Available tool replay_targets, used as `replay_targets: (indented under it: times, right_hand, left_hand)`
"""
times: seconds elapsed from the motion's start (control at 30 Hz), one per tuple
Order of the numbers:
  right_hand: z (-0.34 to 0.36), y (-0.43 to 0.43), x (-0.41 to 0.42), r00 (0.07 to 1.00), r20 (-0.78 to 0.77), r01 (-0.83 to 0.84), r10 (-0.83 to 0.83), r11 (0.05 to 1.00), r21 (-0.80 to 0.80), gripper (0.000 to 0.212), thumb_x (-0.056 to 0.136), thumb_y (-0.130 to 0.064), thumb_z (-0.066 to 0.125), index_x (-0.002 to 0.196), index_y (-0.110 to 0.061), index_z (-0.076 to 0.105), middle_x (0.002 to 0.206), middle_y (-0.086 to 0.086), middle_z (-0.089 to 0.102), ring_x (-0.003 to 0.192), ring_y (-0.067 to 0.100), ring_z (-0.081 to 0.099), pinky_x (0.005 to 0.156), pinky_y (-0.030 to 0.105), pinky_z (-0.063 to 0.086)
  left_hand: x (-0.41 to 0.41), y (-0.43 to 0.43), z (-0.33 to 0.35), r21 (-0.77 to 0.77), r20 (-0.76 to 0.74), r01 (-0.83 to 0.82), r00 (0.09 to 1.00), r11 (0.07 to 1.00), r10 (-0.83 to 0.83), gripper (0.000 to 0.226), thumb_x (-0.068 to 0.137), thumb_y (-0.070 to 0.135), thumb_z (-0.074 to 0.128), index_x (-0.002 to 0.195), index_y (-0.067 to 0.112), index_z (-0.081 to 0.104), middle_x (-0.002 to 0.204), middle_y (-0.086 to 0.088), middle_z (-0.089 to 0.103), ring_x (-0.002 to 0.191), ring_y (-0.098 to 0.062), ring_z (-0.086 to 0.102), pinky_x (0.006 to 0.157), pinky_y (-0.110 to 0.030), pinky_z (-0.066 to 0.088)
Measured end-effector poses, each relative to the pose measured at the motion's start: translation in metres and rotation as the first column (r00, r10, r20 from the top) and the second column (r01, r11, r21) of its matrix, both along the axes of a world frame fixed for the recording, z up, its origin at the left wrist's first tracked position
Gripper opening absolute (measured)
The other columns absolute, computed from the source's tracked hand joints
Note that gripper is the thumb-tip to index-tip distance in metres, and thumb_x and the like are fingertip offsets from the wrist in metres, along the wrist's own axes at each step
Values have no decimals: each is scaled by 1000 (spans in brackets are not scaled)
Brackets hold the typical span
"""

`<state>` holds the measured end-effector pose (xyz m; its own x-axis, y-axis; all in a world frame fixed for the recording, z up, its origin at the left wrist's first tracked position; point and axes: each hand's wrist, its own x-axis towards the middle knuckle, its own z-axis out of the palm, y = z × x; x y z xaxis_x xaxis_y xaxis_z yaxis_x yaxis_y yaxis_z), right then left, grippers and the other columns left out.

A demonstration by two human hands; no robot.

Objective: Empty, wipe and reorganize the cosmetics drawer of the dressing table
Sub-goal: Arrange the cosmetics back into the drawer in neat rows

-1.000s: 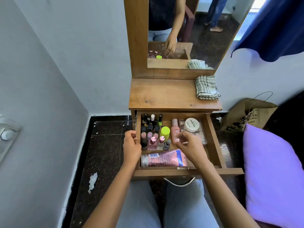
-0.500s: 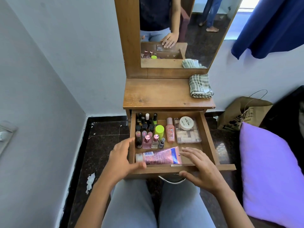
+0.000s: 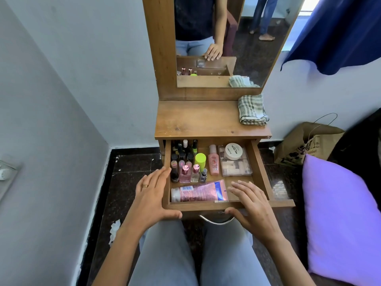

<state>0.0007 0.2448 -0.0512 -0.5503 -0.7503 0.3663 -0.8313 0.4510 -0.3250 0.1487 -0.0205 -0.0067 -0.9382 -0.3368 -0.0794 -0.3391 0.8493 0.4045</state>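
Cosmetics drawer (image 3: 260, 170) stands pulled out beneath the tabletop (image 3: 206, 120), bottles (image 3: 185, 162) and tube (image 3: 200, 191) ranked inside. Left hand (image 3: 152, 195) and right hand (image 3: 253, 205) have withdrawn from the contents to its front rail (image 3: 202, 205), fingers (image 3: 243, 187) straight, gripping nothing. Reorganizing appears complete; closing likely follows.

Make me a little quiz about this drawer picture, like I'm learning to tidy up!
1. True or false: the checked cloth lies on the tabletop.
2. Which lies nearest the front of the drawer? A pink tube, B green-capped bottle, C round white jar.
3. Fill in: the left hand wears a ___.
Key: 1 true; 2 A; 3 ring.
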Motion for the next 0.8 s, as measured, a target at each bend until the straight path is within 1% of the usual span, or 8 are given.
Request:
replay_targets:
  times: [0.1,0.2,0.3,0.37,0.43,0.5,0.6,0.8]
  right_hand:
    - [4,-12,-9,998,0,62,-62,997,-38,54,83,-51,59,124,-15,58,134,0,55,131,17,43,111,40,31]
    - [4,-28,-21,993,30,115,-114,992,-49,55,82,-47,60,127,-15,55,136,2,53,134,17,40,115,39,25]
    - [4,-45,-36,983,60,177,-173,982,-68,57,80,-40,71,127,-13,55,136,3,53,134,17,38,117,35,19]
    - [6,-56,-45,977,75,207,-201,975,-78,59,78,-33,76,128,-11,54,137,5,52,135,18,38,118,36,18]
    - [8,-66,-54,974,77,219,-213,972,-86,60,77,-30,77,128,-10,53,138,6,51,135,21,38,117,40,19]
    - [9,-74,-64,973,75,223,-217,970,-93,58,78,-29,76,129,-9,53,139,7,50,136,22,38,118,40,18]
    - [8,-87,-77,976,15,216,-215,973,-79,56,81,-27,73,129,-7,52,139,9,50,136,24,39,118,40,19]
    - [5,-108,-97,968,-104,222,-227,973,-60,49,82,-20,72,126,-6,55,135,11,55,131,26,47,116,39,24]
  left_hand:
    - [-11,-3,-1,-39,-46,-64,997,997,62,126,56,74,69,151,26,0,159,8,3,146,-11,0,113,-29,-8]
    - [-25,-7,-2,-121,-99,-128,988,984,117,126,58,71,70,152,19,5,159,1,12,146,-17,10,114,-33,0]
    - [-41,-9,-1,-154,-155,-166,978,974,142,116,65,58,75,151,15,10,157,-2,21,145,-18,15,115,-33,4]
    - [-53,-9,-1,-164,-178,-184,972,969,155,108,70,50,75,151,14,14,156,-3,25,145,-20,17,116,-35,9]
    - [-64,-11,-2,-194,-187,-197,969,961,161,101,74,46,74,150,13,17,154,-3,28,144,-20,20,116,-37,16]
    - [-75,-14,-4,-259,-187,-196,971,946,150,96,76,46,72,150,13,19,153,-4,30,143,-20,23,116,-37,20]
    - [-91,-18,-6,-328,-190,-188,973,926,130,89,79,42,70,149,12,23,152,-4,33,142,-20,26,115,-36,21]
    - [-116,-27,-10,-374,-204,-168,974,912,96,80,77,28,75,144,11,33,145,-6,43,138,-22,35,115,-37,22]
